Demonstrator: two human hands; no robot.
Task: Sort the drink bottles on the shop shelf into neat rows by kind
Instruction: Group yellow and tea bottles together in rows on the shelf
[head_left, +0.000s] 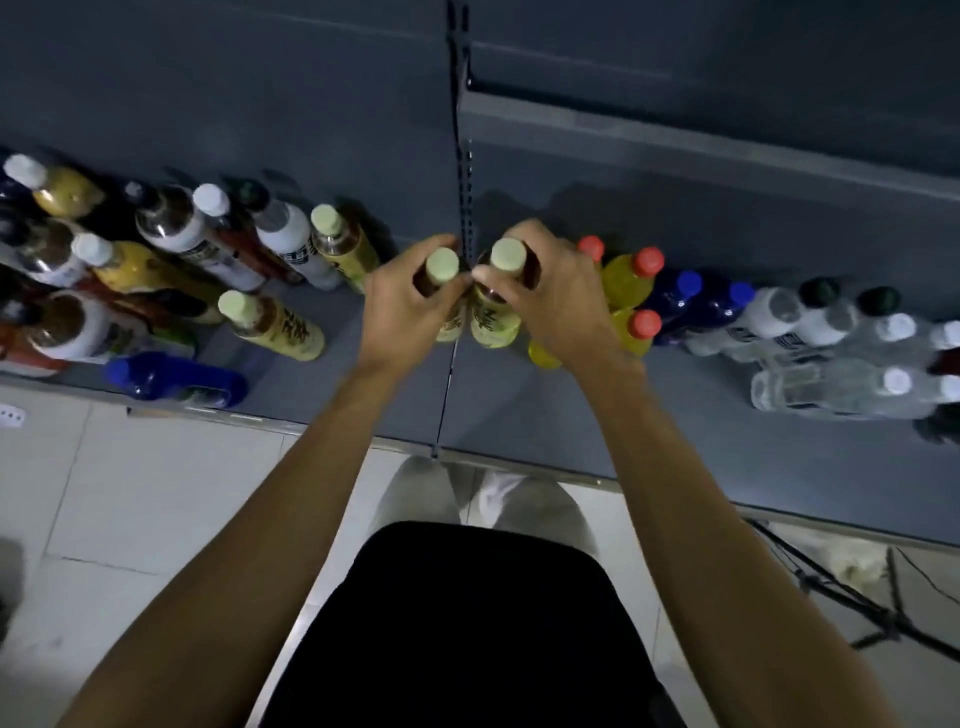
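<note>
1. Black shirt front (467, 623) fills the lower middle, nearest the lens; both forearms reach out from it toward the shelf (519, 415).
2. Shelf: dark grey, two bays meeting at a slotted upright (464, 171). Left bay holds a mixed crowd of bottles, unsorted. Right bay runs in groups by kind: yellow drinks with red caps (631, 283), then blue bottles (691, 306), then clear ones toward the right edge.
3. Left hand (410, 306): fingers curled round the neck of a pale-capped tea bottle (442, 265), at the joint between bays.
4. Right hand (550, 296): fingers wrapped round a second matching tea bottle (508, 255), touching the first. Likely paired to start a same-kind row beside the yellow drinks.
5. More matching pale-capped bottles (270, 325) wait in the left bay.
</note>
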